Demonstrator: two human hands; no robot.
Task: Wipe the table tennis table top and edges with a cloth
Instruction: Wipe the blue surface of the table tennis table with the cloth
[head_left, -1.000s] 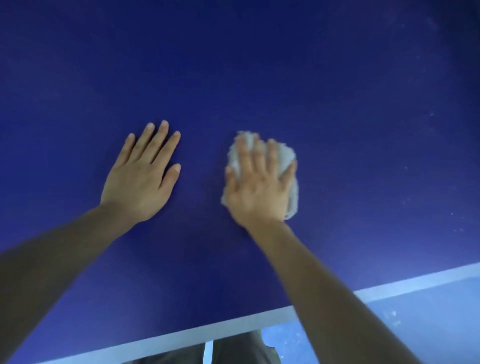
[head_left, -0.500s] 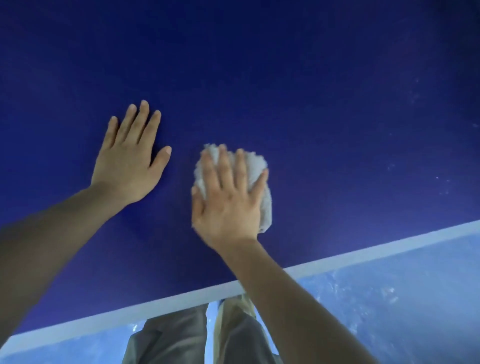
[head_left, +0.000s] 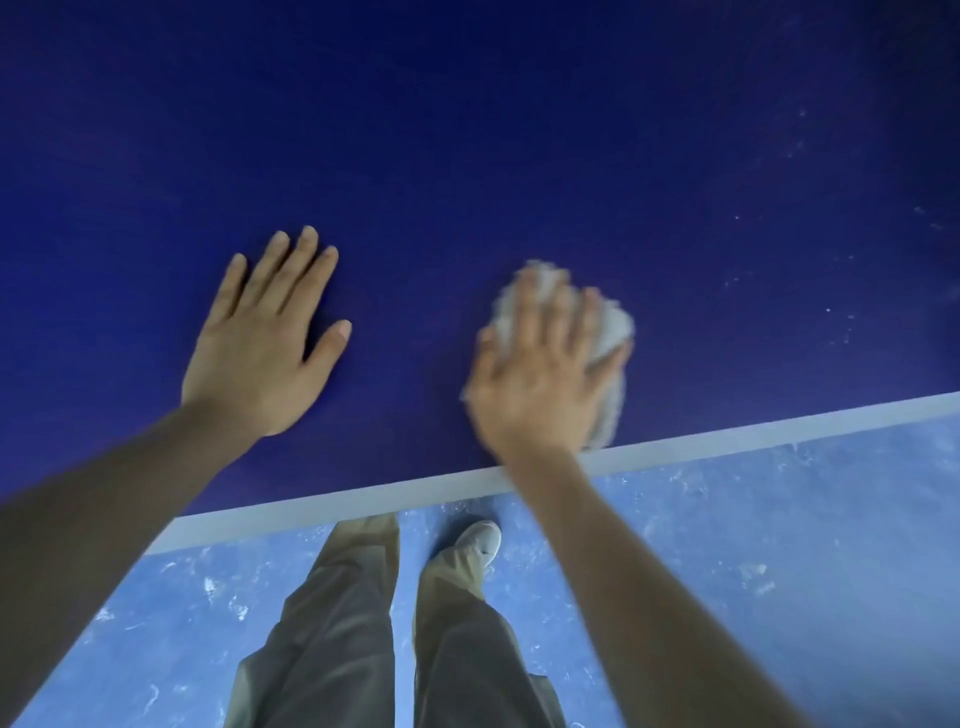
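Wiping in hand, near the close edge of the table tennis table (head_left: 467, 130) — judged well short of finished. Right hand (head_left: 540, 379) laid flat over the cloth (head_left: 613, 327), fingers straight and spread, pressing the pale, fluffy wad onto the dark blue top just inside the white edge line (head_left: 753, 431); blurred, so likely mid-stroke. Cloth bunched under the palm, showing beyond the fingertips and down the thumb side, its lower end almost at the white line. Left hand (head_left: 260, 338) well apart from the right, spread flat on the bare top, fingers straight, holding nothing — seemingly a brace for leaning over.

Around and left of the cloth, no visible dust on the blue; hard to say whether truly wiped or merely dark. To the right and farther out, scattered pale specks (head_left: 831, 312) on the surface, so that stretch probably not yet reached. White line and table edge proper not yet under the cloth; far side of the table out of view, net not seen.

Below the edge, a light blue floor (head_left: 779, 545) mottled with white scuffs. Khaki trousers (head_left: 337, 623) and one pale shoe (head_left: 480, 538) close against the table. Nothing else of the room visible.
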